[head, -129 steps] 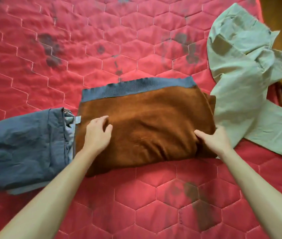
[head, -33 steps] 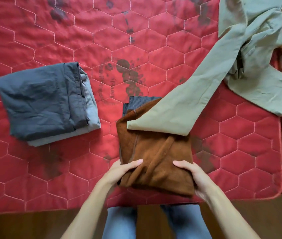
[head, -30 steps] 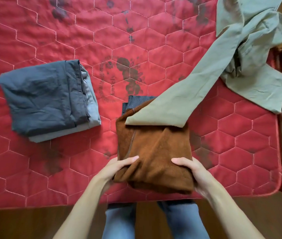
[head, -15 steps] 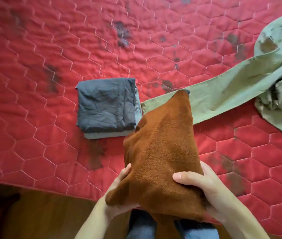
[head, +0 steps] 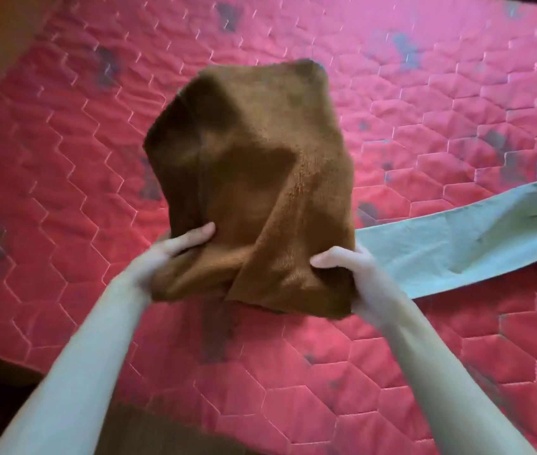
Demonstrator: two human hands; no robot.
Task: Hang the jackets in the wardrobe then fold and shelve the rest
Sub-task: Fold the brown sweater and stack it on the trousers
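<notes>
Both hands are gripping a folded brown sweater (head: 250,178) by its near corners.
The left hand (head: 165,257) and right hand (head: 355,274) are holding it above a red quilt (head: 63,192).

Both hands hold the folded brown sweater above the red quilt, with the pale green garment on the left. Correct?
No. The head view shows the pale green garment on the right, not the left. The left hand and right hand do hold the folded brown sweater above the red quilt.

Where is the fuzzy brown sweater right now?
In the head view's middle, the brown sweater is held by the left hand and right hand over the red quilt, with the green garment to its right.
</notes>
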